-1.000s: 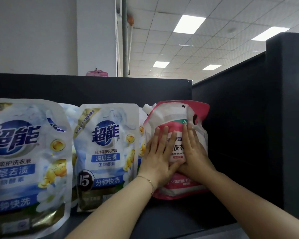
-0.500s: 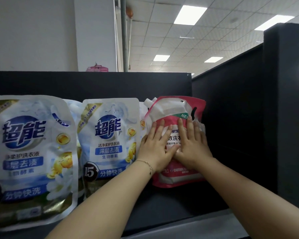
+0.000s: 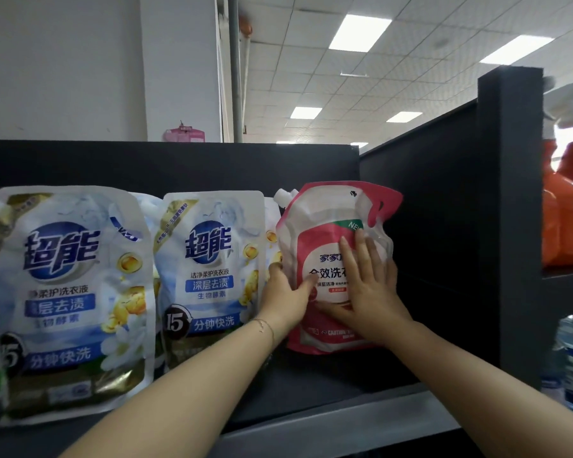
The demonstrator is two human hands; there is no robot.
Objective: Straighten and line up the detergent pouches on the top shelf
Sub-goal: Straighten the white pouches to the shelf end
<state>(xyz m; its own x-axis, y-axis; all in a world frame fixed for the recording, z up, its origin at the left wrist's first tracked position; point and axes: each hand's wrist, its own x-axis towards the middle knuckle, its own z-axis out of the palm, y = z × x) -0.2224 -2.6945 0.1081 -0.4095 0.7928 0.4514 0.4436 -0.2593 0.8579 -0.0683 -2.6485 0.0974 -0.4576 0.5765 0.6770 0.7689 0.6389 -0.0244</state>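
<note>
While the left hand (image 3: 283,294) grips one edge of the pink-and-white plastic pouch (image 3: 328,214), the right hand (image 3: 369,289) presses its front; fingers straight.

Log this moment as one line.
left hand grips pink pouch left edge | right hand flat on its front | pouch stands on shelf

The pink detergent pouch (image 3: 328,219) is showing glossy, crinkled plastic film; the blue-and-white pouches (image 3: 212,259) left of it are gleaming likewise; the shelf (image 3: 311,385) beneath is looking matt.
</note>
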